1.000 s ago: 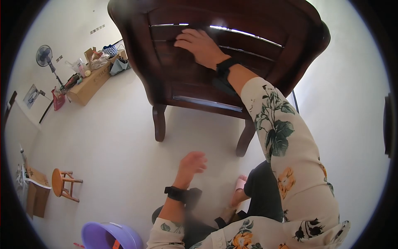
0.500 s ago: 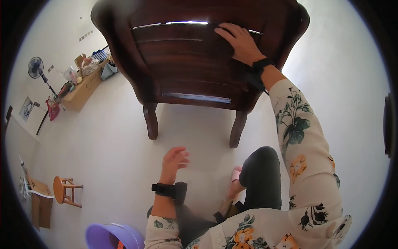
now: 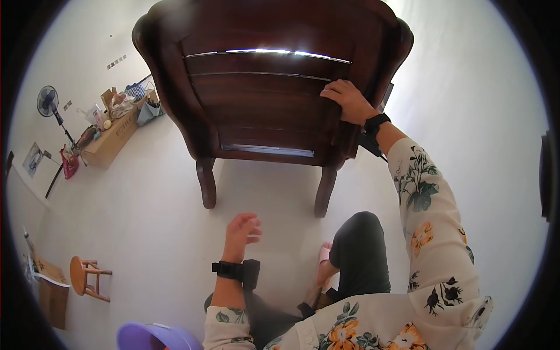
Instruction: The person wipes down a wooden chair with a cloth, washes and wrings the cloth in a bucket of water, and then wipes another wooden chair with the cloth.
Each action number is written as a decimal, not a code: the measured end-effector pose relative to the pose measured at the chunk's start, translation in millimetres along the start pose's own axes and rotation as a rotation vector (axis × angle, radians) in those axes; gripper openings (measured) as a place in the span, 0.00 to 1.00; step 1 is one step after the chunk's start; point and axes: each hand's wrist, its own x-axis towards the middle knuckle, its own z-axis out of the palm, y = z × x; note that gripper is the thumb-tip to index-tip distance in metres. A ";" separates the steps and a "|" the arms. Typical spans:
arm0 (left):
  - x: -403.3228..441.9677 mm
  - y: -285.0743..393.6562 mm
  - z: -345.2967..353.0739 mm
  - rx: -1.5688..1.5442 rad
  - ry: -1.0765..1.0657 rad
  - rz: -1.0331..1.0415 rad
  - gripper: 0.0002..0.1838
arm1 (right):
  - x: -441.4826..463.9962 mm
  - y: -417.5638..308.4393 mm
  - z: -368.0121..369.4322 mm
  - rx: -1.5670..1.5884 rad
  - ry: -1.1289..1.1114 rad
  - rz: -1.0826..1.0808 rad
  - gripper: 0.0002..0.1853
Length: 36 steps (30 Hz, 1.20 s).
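Note:
A dark reddish-brown wooden chair (image 3: 256, 93) with a slatted back stands in front of me. My right hand (image 3: 352, 102) rests against the right part of its slats, fingers bent and lying on the wood. What lies under the palm is hidden. My left hand (image 3: 240, 236) hangs in the air below the chair, its fingers loosely curled and apart, with nothing in it. Both wrists wear black bands.
A purple bucket (image 3: 154, 337) stands at the lower left, near a small wooden stool (image 3: 90, 277) and a cardboard box (image 3: 53, 294). Farther left are a long carton (image 3: 114, 137) topped with bags and a standing fan (image 3: 48, 101). My pink slipper (image 3: 324, 254) is on the pale floor.
My right hand has slid down the slats, from near the top gap to lower on the right. The chair sits a little lower in view. My left hand has barely moved.

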 end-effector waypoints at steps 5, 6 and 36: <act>0.9 1.8 -3.3 -0.017 -0.007 0.017 0.14 | 13.1 -9.3 3.0 0.060 -0.101 -0.020 0.28; 1.0 2.4 -3.7 -0.019 -0.006 0.020 0.14 | 16.6 -12.8 2.1 0.054 -0.150 0.011 0.28; -28.1 11.7 18.9 0.007 -0.066 0.050 0.14 | 63.7 -23.6 -1.1 -0.036 -0.158 -0.168 0.23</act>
